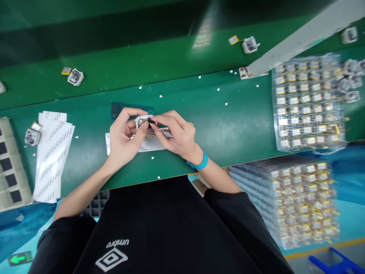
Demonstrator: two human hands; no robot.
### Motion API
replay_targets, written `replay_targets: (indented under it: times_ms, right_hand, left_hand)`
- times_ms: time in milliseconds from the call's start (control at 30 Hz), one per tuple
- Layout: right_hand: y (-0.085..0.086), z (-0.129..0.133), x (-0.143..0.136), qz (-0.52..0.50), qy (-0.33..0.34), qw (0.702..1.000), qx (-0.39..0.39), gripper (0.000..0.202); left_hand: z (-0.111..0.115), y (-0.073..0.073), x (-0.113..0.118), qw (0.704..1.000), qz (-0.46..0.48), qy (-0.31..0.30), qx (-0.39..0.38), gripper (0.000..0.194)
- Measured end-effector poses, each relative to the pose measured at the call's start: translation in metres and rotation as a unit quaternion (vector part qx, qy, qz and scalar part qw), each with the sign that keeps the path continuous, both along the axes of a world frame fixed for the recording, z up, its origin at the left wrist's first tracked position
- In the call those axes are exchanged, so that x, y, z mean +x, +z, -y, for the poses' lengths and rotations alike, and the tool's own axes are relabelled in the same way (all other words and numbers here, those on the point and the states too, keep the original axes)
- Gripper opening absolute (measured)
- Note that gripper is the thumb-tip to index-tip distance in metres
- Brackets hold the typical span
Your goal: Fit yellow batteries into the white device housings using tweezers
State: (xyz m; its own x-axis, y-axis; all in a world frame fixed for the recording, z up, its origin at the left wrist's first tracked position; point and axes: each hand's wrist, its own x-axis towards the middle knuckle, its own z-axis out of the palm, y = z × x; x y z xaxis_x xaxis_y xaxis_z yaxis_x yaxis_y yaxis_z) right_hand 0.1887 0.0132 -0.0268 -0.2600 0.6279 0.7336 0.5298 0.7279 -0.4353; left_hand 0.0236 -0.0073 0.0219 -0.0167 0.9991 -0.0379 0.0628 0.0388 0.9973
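Observation:
A small white device housing [140, 121], with a circuit board showing inside, is held in my left hand [122, 137] above the bench. The left thumb presses on its near side, and the fingers wrap behind it. My right hand [178, 135] is at the housing's right side, thumb and forefinger pinched together. A small dark piece [150, 120] shows by those fingertips; whether they grip it or it sits in the housing, I cannot tell. Under the hands lie a white label sheet [154, 145] and a dark translucent sheet [115, 110].
White label strips [54, 160] and an opened housing [32, 137] lie left, beside a foam tray [14, 167]. At right, a clear plastic tray [276, 114] holds rows of battery cells. Behind it, a white metal post [288, 42] meets the bench. More housings [75, 77] sit on the green strip behind.

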Motion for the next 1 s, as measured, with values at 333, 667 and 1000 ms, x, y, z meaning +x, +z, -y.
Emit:
replay_targets:
  times_ms: [333,667,1000]
  right_hand:
    - [-0.002,0.004,-0.001,-0.035,0.079,0.994,-0.066,0.013]
    - [-0.003,0.002,-0.001,-0.083,0.065,0.988,-0.115,0.019]
    - [-0.014,0.004,0.002,0.021,0.015,0.998,-0.057,0.032]
  left_hand:
    - [0.014,-0.005,-0.007,0.991,-0.128,0.038,0.026,0.009]
    - [0.005,-0.006,-0.014,0.998,-0.013,-0.012,-0.066,0.013]
    - [-0.004,-0.015,-0.025,0.975,0.111,-0.065,-0.181,0.021]
